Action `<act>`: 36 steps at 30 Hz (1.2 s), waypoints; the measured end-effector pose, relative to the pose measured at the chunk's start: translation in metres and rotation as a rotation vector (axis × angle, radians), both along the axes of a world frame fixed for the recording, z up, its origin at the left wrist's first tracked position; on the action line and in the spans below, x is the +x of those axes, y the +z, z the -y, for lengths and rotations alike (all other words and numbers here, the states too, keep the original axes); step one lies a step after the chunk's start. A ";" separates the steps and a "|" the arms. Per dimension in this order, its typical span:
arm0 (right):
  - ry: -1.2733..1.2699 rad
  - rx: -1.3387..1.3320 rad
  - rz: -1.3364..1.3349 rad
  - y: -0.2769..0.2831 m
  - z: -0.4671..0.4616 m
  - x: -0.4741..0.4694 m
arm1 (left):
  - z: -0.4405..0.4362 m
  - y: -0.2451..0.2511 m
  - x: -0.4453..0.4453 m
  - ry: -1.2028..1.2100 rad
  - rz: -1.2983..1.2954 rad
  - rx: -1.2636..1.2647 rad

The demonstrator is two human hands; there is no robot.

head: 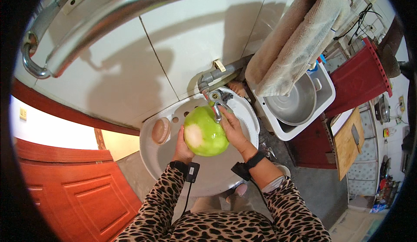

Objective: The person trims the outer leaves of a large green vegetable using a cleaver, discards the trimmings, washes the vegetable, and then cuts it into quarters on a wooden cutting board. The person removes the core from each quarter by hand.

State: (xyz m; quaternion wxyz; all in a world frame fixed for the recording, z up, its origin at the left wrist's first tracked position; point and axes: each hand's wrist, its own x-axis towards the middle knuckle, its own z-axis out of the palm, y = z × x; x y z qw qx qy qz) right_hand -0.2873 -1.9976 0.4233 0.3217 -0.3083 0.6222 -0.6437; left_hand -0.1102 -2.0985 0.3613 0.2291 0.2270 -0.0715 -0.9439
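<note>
A large, wet green melon or gourd (208, 141) with a pale patch is held above a white washbasin (150, 163). My left hand (183, 145) cups its left side. My right hand (234, 129) lies against its upper right side, fingers near the metal faucet (215, 106). The spout comes down over the fruit's upper edge. Whether water is running cannot be told. A pinkish oval soap or soap dish (161, 130) sits on the basin's left ledge.
A metal towel bar (136, 10) arches overhead, with a towel (293, 46) hanging from it. On the right are a metal basin (290, 103) in a white sink (329, 79) and a cleaver (355, 134) on a wooden cutting board (346, 147). A red door (81, 193) stands left.
</note>
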 end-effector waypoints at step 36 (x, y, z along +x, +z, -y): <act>-0.033 0.034 -0.668 0.089 -0.015 0.042 | -0.018 -0.020 -0.016 -0.044 0.013 0.034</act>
